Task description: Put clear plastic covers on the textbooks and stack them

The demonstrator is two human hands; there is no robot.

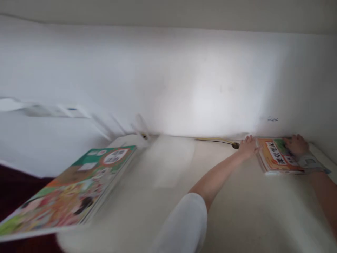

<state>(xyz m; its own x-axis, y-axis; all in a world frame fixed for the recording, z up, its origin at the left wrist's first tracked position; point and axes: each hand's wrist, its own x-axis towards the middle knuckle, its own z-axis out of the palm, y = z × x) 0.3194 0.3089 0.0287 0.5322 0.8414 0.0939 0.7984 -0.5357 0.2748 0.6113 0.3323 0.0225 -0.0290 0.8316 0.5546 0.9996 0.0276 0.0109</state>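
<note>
Hands first: the left hand point(247, 147) has its fingers spread loosely by the left edge of the smaller book stack point(272, 158), thumb side toward the covers. Right hand point(298, 144) is over the stack's far right part; it's blurred and I honestly can't tell if it's gripping or just resting. So the stack sits between the two, close to the wall point(168, 80) on the pale tabletop point(171, 175).

If it were me, I'd use flat palms on both sides and press evenly, so the lower books line up with the orange top one instead of sliding out. The near edges look a bit uneven to me. Watch the yellow and black cord point(216, 140) and the dark round piece point(235, 145) just beside the left hand; a book could snag there. Bigger book stack point(71, 189) is well apart, over at the left edge.
</note>
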